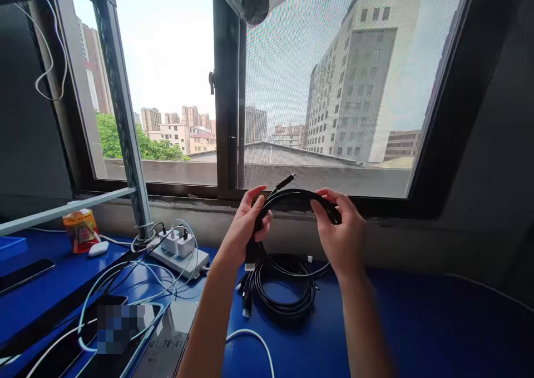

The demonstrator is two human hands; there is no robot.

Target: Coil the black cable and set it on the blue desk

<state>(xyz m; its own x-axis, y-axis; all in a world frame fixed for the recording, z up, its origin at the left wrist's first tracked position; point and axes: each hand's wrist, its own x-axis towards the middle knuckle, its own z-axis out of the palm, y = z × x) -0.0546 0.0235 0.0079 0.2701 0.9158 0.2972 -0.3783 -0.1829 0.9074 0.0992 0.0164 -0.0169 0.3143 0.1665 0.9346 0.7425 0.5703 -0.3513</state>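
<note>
A blue metal tabletop [417, 322] spreads below the window, with a white plastic power strip [179, 258] to the left. Above it a coil of glossy black cable [287, 289] hangs from both hands — its raised loop runs left to right between them, the rest drooping onto the table. The left hand [246, 225] pinches the bundled strands, one plug end poking up beside it; the right hand [342, 230] curls closed over the loop's other side, level with it.

The scene is seen from a single head-worn camera, aimed forward and slightly down across the blue surface [417, 322] toward the window [292, 89]. Both forearms are caught close at the lower edge, and the far buildings are taken in beyond the glass.
</note>
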